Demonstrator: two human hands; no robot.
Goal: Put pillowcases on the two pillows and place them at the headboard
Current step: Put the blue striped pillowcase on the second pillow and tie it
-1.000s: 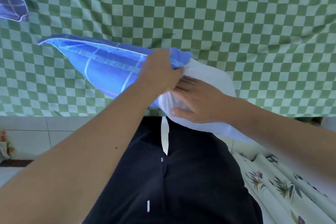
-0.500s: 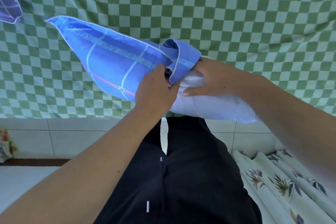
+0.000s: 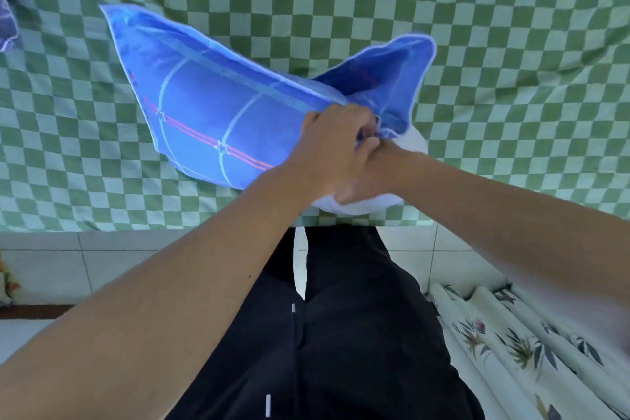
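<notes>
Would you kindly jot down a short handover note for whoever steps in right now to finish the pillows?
Left hand: grips the blue pillowcase at its open edge.
Right hand: mostly hidden behind the left one; it appears to hold the white pillow at the opening.
Position: the pillow is held up over the green checked bedsheet, most of it inside the case; its white end sticks out and the case flap stands open.
Done: first pillow nearly covered.
Left: tuck in the white end, close the flap, then place it at the headboard. A second blue pillowcase shows at the left edge; the second pillow is not in view.
</notes>
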